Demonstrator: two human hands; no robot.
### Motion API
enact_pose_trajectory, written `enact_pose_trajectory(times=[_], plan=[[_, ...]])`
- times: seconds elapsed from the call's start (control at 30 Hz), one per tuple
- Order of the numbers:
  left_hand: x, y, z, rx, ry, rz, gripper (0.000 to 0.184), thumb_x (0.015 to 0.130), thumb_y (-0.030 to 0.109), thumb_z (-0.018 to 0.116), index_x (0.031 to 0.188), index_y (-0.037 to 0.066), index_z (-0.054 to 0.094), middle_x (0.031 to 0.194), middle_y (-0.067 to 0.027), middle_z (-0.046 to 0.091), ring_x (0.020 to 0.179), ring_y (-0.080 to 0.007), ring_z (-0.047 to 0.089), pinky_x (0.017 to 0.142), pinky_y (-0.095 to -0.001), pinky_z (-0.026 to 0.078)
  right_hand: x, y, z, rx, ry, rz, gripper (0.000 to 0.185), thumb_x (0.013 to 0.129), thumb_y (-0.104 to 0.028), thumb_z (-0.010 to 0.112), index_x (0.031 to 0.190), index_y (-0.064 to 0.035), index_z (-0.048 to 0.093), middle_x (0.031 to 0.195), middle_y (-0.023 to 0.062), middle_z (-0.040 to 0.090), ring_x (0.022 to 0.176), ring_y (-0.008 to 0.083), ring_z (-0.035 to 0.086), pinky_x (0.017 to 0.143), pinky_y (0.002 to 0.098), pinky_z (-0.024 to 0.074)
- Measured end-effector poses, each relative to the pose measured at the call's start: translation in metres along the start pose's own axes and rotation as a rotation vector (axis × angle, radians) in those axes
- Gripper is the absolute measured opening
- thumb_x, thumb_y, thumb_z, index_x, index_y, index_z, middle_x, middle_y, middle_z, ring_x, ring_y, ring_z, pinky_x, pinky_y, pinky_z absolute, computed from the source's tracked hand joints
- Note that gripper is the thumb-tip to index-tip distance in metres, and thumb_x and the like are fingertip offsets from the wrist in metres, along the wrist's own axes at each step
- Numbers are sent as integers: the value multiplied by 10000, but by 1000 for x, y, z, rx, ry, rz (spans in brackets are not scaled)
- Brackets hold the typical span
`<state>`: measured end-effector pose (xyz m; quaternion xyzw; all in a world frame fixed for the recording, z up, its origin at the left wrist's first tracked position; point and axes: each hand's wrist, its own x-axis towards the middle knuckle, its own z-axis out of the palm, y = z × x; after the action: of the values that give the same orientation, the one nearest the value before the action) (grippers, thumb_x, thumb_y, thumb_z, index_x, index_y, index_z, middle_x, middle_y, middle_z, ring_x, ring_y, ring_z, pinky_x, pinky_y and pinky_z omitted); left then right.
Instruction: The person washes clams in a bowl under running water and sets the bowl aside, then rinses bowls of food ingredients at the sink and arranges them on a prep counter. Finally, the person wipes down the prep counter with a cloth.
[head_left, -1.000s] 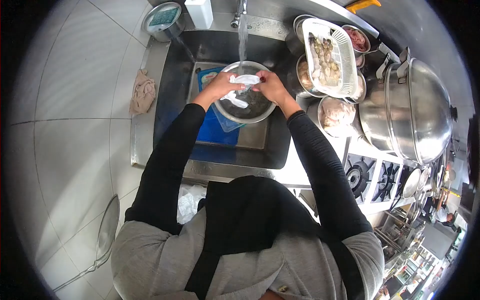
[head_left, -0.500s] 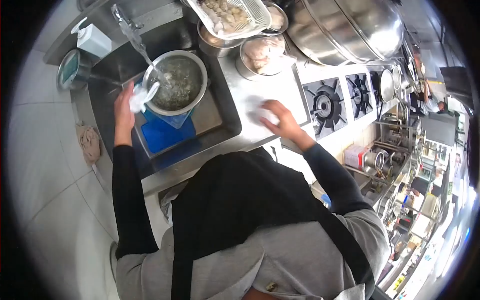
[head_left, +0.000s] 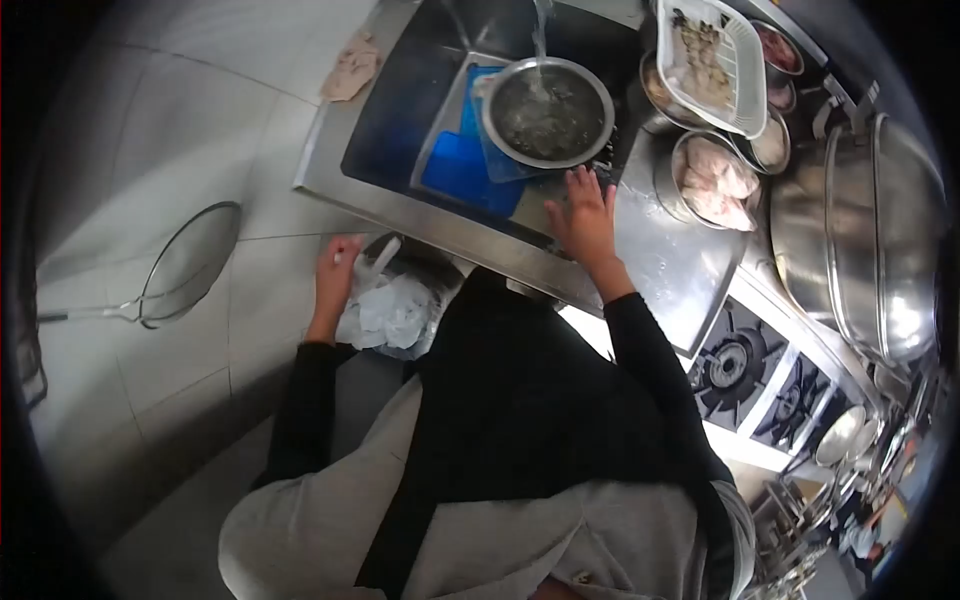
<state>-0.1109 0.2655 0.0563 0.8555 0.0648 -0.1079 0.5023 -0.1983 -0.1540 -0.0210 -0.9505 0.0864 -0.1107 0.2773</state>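
Left hand [head_left: 338,265] had moved down from the sink [head_left: 395,130] to the white plastic [head_left: 385,312] below it; whether its curled grip was closed on something, I could not tell. Right hand [head_left: 588,228], its grip spread with nothing visible, had moved near the bowl [head_left: 548,163] inside the sink. Water [head_left: 541,40] ran, so this bowl could overflow. Steel tabletop [head_left: 655,270] and burners [head_left: 730,365] lay right of the sink.

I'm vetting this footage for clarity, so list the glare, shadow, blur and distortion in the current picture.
Head view: wide-lens bending, with the corners gone black; head view: bright glare on the steel counter and glints on the big pot; head view: lower left sunk in shadow; head view: left hand slightly soft, its grip hard to read.
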Motion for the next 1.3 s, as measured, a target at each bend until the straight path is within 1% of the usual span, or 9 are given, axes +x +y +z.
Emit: enact_pose_trajectory(times=[0.13, 0.23, 0.47, 0.77, 0.9, 1.0, 1.07, 1.23, 1.3], plan=[[-18, -161, -55, 238, 202, -56, 363, 922, 319, 674, 1023, -23, 606, 960, -111, 640, 895, -210, 588, 846, -327, 457, 29, 5, -26, 204, 36, -1, 391, 892, -261, 653, 1195, -18, 605, 1231, 197, 606, 1181, 381, 545, 1042, 482, 395], [-41, -88, -26, 846, 187, 347, 476, 874, 278, 726, 1195, -41, 580, 1161, -199, 625, 1059, -292, 602, 959, -382, 448, 33, 33, -36, 159, 13, -9, 293, 877, -215, 667, 1098, -25, 637, 1074, 174, 659, 1034, 372, 607, 957, 450, 450], [132, 91, 97, -169, -289, 449, 335, 935, 143, 659, 1246, 32, 603, 1242, -93, 626, 1163, -179, 579, 999, -315, 447, 46, 42, -32, -56, -46, -191, 185, 835, -216, 696, 945, -70, 669, 962, 109, 662, 960, 306, 614, 897, 412, 460], [436, 48, 277, 20, -515, -219, 631, 973, 555, 491, 1433, 123, 466, 1319, -119, 575, 1241, -257, 518, 992, -429, 434, 69, 31, -26, -171, -73, -61, 139, 765, -135, 730, 875, -67, 679, 939, 98, 688, 918, 290, 634, 871, 433, 483], [537, -27, 337, 195, -536, 133, 727, 961, 641, 395, 1455, 109, 435, 1486, -170, 443, 1338, -372, 445, 1028, -430, 411, 75, 32, -21, -225, -149, 1, 220, 731, -196, 760, 908, -83, 696, 929, 74, 683, 938, 277, 627, 906, 426, 484], [570, -37, 370, 238, -480, 55, 718, 960, 572, 462, 1346, -31, 516, 1393, -261, 504, 1329, -409, 434, 1086, -404, 349, 78, 31, -20, -287, -192, 54, 244, 718, -234, 770, 907, -93, 706, 924, 67, 678, 942, 267, 626, 917, 417, 486], [586, -63, 391, 295, -345, 357, 637, 947, 549, 508, 1179, -28, 646, 1194, -279, 628, 1201, -410, 552, 1013, -441, 424, 81, 32, -21, -276, -200, 66, 222, 716, -253, 772, 870, -105, 715, 919, 56, 677, 947, 254, 626, 922, 411, 488], [599, -70, 394, 831, -171, 663, 345, 878, 317, 642, 803, -16, 693, 774, -198, 688, 801, -376, 680, 746, -458, 523, 79, 31, -20, -318, -206, 85, 220, 724, -276, 773, 856, -113, 711, 933, 44, 680, 955, 250, 624, 930, 415, 494], [580, -34, 380, 611, -123, 562, 225, 835, 215, 669, 821, -9, 687, 769, -186, 684, 771, -361, 676, 728, -428, 526, 71, 38, -18, -284, -186, 68, 249, 717, -276, 776, 891, -114, 702, 941, 47, 673, 965, 276, 614, 934, 426, 482]])
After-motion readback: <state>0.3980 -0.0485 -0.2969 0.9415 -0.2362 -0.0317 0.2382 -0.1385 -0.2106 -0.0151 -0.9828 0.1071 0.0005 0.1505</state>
